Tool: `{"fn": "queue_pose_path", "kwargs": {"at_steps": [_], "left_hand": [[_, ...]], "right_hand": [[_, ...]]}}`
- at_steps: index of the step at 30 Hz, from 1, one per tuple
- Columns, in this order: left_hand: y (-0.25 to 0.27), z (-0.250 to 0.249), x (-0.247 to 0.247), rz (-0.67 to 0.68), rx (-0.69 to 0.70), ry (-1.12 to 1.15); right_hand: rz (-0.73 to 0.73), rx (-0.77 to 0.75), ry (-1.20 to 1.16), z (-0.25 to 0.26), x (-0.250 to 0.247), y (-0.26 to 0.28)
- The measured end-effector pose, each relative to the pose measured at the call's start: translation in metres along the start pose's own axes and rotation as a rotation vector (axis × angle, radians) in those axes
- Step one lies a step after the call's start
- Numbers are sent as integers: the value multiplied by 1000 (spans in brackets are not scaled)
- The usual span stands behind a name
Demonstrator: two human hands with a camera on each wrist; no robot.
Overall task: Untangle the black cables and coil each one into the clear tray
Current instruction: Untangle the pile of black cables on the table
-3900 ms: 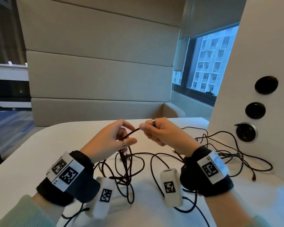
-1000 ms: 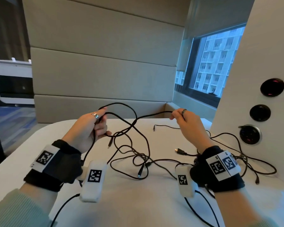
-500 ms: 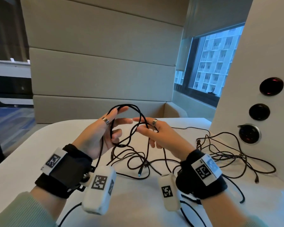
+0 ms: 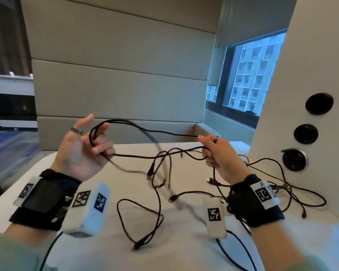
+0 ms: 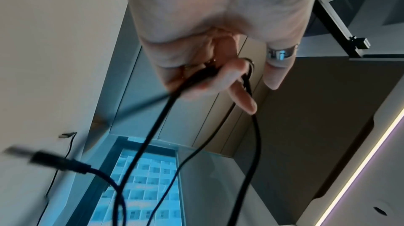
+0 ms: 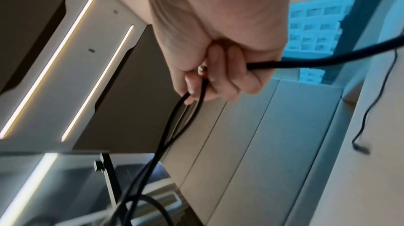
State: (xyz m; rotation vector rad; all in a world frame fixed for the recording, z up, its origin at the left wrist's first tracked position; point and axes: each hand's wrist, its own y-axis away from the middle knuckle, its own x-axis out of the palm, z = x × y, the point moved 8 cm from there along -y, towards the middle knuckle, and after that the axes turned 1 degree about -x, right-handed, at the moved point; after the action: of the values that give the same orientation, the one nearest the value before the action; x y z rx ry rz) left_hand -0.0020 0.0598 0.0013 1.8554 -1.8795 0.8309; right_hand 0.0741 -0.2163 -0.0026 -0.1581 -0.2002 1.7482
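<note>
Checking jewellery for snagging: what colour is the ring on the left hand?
Silver metal ring on the left hand; clearest in the left wrist view.

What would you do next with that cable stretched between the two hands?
Probably wind another loop: the left hand already has cable looped round its fingers, while the right hand grips the strand leading to the tangle on the table.
</note>
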Motion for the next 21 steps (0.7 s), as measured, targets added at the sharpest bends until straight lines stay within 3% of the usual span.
{"fn": "queue_pose_path", "kwargs": {"at_steps": [4, 8, 12, 15, 18, 21], "left_hand": [[-6, -1, -23, -139, -4, -134], [-13, 3, -49, -368, 39, -373], [-12, -8, -51, -465, 108, -907], [-7, -15, -23, -385, 260, -1214], [11, -6, 36, -129, 454, -1372], [21, 40, 83, 191, 370, -1221]], "right_hand": [[-85, -4, 67, -5, -11, -3], [-59, -75, 236, -1, -8, -5], [29, -196, 409, 18, 0, 0], [110, -258, 473, 34, 16, 9], [218, -374, 713, 42, 42, 21], [226, -525, 846, 56, 62, 34]]}}
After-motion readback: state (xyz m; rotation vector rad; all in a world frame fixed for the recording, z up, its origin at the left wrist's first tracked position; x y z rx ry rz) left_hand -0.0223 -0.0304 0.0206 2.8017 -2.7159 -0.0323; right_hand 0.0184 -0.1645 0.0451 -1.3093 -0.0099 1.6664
